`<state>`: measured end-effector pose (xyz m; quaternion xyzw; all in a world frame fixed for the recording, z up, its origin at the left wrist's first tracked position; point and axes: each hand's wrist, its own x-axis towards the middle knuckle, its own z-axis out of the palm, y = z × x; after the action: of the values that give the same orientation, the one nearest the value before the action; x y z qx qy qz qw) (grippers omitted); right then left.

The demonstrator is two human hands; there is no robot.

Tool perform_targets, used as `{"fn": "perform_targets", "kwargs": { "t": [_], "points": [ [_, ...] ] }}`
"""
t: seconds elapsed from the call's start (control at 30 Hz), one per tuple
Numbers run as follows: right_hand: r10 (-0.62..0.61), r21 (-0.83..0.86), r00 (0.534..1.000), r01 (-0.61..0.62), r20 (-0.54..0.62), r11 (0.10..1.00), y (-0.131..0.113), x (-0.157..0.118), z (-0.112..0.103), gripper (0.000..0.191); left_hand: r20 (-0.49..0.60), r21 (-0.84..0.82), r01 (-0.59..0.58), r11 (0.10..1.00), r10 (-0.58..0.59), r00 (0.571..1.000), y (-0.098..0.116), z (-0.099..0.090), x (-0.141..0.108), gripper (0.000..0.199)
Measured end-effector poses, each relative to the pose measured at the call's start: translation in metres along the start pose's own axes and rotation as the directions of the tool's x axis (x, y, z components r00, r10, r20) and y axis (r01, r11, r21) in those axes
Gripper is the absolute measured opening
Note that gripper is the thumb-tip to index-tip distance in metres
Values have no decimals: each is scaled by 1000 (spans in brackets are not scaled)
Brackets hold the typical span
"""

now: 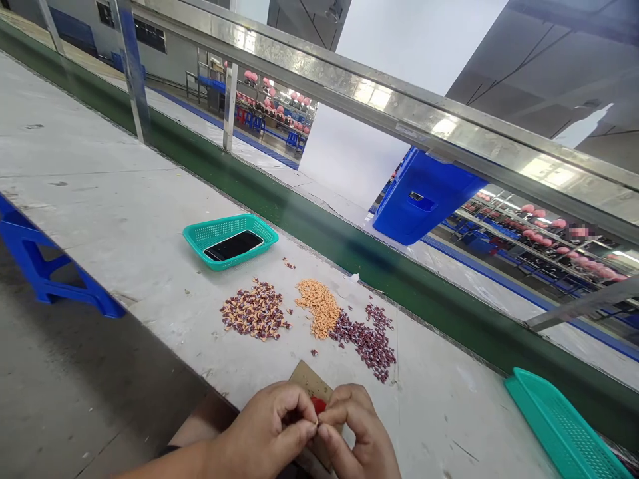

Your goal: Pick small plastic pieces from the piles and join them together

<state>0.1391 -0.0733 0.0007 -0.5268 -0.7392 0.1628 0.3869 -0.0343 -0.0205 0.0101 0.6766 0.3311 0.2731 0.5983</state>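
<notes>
Left hand [264, 429], right hand [357, 422]: pinching one tiny, unidentifiable piece [317, 423]. Loose purple-and-orange pile [254, 313]: forward-left of flat brown board [306, 378], left hand nearer.

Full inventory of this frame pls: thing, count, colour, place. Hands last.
mixed pile: 1, tan and maroon, table left
tan pile: 1, tan, middle
maroon pile: 1, maroon, right of tan
left basket: 1, teal, behind mixed pile
phone: 1, black and white, in left basket
right basket: 1, teal, far right
board: 1, brown, beneath hands
red item: 1, red, behind fingertips, partly hidden
table: 1, whitish, foreground
belt: 1, green, beyond piles
rail: 1, silver, above belt
stool: 1, blue, left floor
pink caps: many, pink, background
left hand: 1, bare, bottom centre
right hand: 1, bare, beside left
</notes>
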Motion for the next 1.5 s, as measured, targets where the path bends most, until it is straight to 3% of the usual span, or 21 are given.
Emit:
{"fn": "perform_targets", "kwargs": {
  "t": [0.1,0.17,0.23,0.3,0.4,0.53,0.7,0.83,1.0,1.13,1.23,1.3,1.4,1.5],
  "points": [
    [29,-30,1000,-29,7,999,8,5,-6,13,31,148,-37,988,32,999,-1,-8,9,8],
    [88,-99,994,-94,-60,991,22,10,-13,19,56,321,-91,943,78,995,-3,-22,20,11],
    [155,-283,980,-184,-122,941,41,16,-22,17,66,545,-168,821,157,985,-5,-42,34,15],
    [169,-495,984,-176,-61,851,60,24,-31,15,50,766,-174,619,212,976,-5,-65,49,19],
    [174,-564,984,-159,-28,810,78,39,-36,14,50,922,-143,360,257,965,0,-89,67,24],
    [168,-609,986,-135,-2,782,85,57,-31,18,155,933,-230,277,266,951,7,-81,86,24],
    [150,-634,988,-91,39,768,85,62,-26,17,287,898,-345,274,231,930,5,-45,113,17],
    [143,-632,988,-73,61,772,82,61,-26,17,322,889,-358,287,165,932,-1,-30,130,15],
    [155,-582,986,-86,69,808,77,64,-27,20,291,884,-310,350,107,951,-4,-26,138,19],
    [165,-487,985,-115,60,866,61,65,-28,19,241,842,-276,462,136,961,6,-34,132,17],
    [179,-307,980,-144,90,941,36,60,-29,14,201,766,-270,583,182,963,17,-35,118,16],
    [230,39,962,-239,149,970,19,54,-28,9,179,704,-267,659,200,963,22,-29,104,16],
    [273,407,935,-345,226,846,3,42,-21,10,130,586,-230,777,191,973,25,-17,78,20],
    [263,614,931,-364,252,701,0,31,-11,22,71,413,-154,898,136,988,23,-8,54,22]
  ]
}}
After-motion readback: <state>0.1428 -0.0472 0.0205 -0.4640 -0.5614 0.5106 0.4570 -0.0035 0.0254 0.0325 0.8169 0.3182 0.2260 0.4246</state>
